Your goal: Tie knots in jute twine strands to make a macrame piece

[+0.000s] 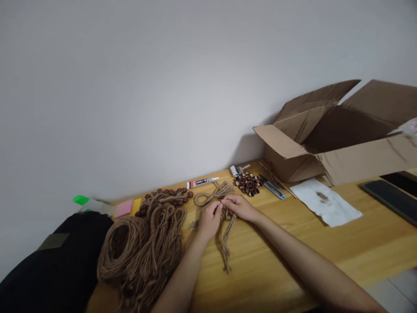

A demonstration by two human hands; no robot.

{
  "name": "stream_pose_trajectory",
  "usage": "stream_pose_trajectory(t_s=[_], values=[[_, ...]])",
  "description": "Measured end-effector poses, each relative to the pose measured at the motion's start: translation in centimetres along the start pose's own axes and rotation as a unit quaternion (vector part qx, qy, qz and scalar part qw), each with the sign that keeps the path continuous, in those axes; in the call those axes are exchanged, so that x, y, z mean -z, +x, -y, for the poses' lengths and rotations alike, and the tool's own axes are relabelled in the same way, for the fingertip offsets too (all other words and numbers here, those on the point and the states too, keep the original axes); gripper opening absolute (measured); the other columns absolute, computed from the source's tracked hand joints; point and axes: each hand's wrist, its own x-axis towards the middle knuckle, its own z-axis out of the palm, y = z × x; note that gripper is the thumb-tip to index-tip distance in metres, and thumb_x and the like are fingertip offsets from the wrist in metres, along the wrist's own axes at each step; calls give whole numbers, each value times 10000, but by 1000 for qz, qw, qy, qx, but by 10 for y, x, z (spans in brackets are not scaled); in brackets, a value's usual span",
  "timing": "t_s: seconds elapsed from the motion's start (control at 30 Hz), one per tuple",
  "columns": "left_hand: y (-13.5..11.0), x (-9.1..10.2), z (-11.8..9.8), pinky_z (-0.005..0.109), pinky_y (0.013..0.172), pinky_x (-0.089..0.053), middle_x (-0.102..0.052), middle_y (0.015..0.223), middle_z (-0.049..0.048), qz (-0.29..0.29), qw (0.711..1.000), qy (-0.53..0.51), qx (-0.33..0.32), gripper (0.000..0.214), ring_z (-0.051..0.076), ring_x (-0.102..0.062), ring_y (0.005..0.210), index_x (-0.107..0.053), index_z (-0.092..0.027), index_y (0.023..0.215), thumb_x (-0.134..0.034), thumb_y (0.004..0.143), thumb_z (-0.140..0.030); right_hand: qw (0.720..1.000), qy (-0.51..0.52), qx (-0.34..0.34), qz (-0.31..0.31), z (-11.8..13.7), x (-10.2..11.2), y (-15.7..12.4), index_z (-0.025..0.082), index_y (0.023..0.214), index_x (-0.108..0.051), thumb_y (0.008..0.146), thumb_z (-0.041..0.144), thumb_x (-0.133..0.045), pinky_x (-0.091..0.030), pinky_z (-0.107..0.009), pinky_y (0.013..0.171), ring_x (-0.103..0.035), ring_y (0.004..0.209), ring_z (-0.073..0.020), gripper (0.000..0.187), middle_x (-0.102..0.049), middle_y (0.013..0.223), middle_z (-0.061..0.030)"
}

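My left hand [209, 219] and my right hand [239, 207] meet over the table, fingertips pinched together on a brown twine piece [206, 199]. A loop of that twine lies beyond my left hand, and a frayed tuft spreads just past my fingers. Below my hands, loose twine strands [226, 248] hang down toward the tabletop, ending in a small knot. My fingers hide the part they grip. To the left of my left hand lies a big heap of twine bundles [166, 234], with a round coil [124, 245] at its side.
Brown wooden beads [185, 194], a glue tube [202, 182], ring-shaped brown pieces [248, 183] and blue thread snips [274, 189] lie along the wall. An open cardboard box [293, 165], a stained white tissue [325, 202] and a dark phone [387, 200] are rightward. A black bag [65, 261] sits left.
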Motion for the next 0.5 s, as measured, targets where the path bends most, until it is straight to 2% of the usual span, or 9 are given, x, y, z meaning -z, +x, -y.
stream_pose_trajectory(t_s=[0.5], values=[[0,0,0,224,596,-350,-539,609,-5,-6,1000,-9,2,247,120,-483,614,-558,-164,674,-409,853,-244,1000,-23,10,-4,1,0,-1,149,636,-503,828,528,-443,-305,-186,443,-381,463,-70,429,-428,482,43]])
